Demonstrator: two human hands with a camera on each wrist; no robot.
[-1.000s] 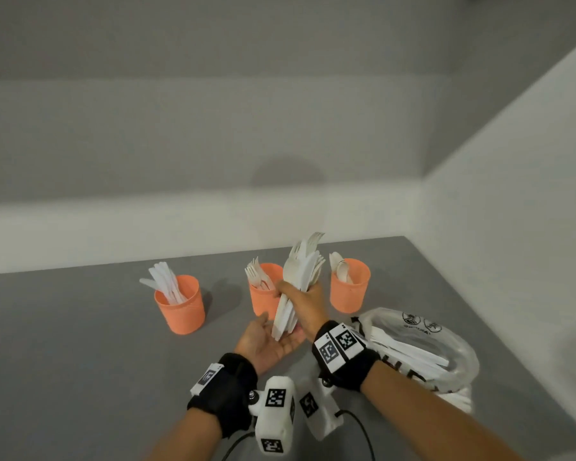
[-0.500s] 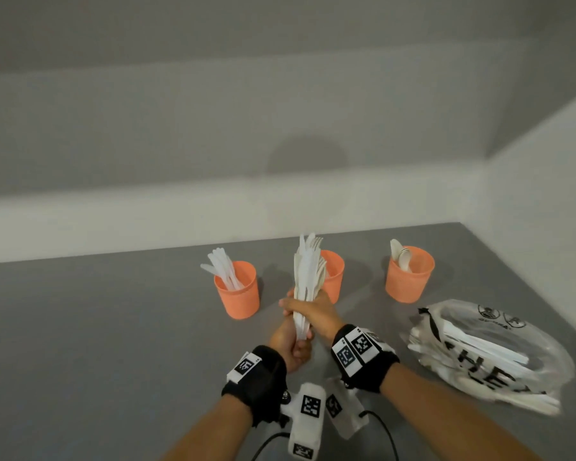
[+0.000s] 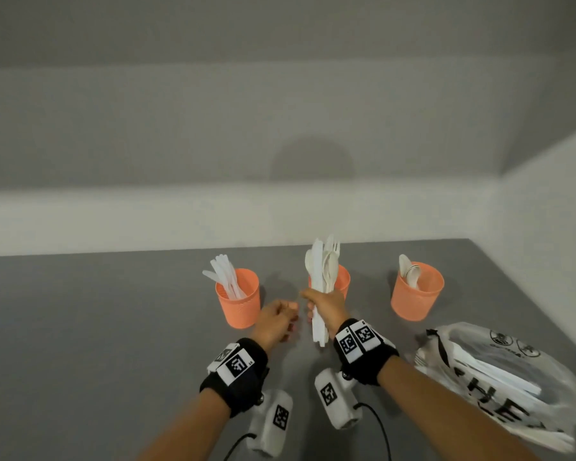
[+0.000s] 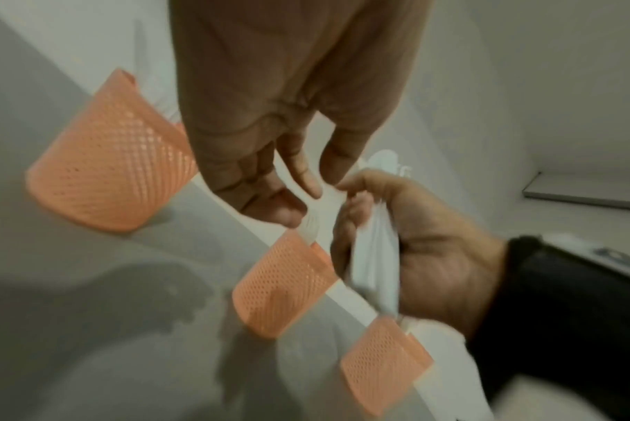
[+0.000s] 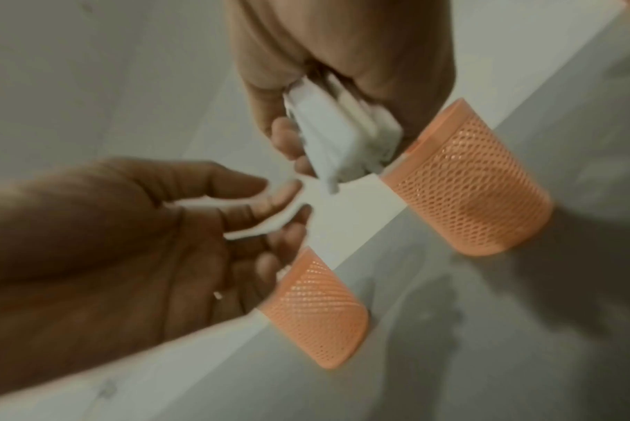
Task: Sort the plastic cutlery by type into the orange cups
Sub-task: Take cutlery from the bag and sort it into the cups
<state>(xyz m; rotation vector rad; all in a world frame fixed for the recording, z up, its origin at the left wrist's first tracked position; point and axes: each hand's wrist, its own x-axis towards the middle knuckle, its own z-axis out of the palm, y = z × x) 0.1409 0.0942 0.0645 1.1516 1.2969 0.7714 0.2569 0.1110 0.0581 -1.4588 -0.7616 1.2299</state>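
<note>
**Mixed cutlery bundle held upright over grey worktop**

Head view: right hand [image 3: 326, 306] clamped around cutlery bundle [image 3: 321, 281], upright before middle orange cup [image 3: 341, 282]. Left hand [image 3: 275, 322] just beside, loosely curled, holding nothing. Knives cup [image 3: 240, 299] left, spoons cup [image 3: 416, 291] right, plastic bag [image 3: 499, 374] nearby.

Wrist views: blurred; left fingers [image 4: 298, 168] near bundle, apart.

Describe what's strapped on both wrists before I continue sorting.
Each bare forearm wears a black wristband: left wristband, right wristband. Both carry white square-code tags. Under each wrist hangs a white camera pod, also tagged, trailing a thin black cable.
</note>
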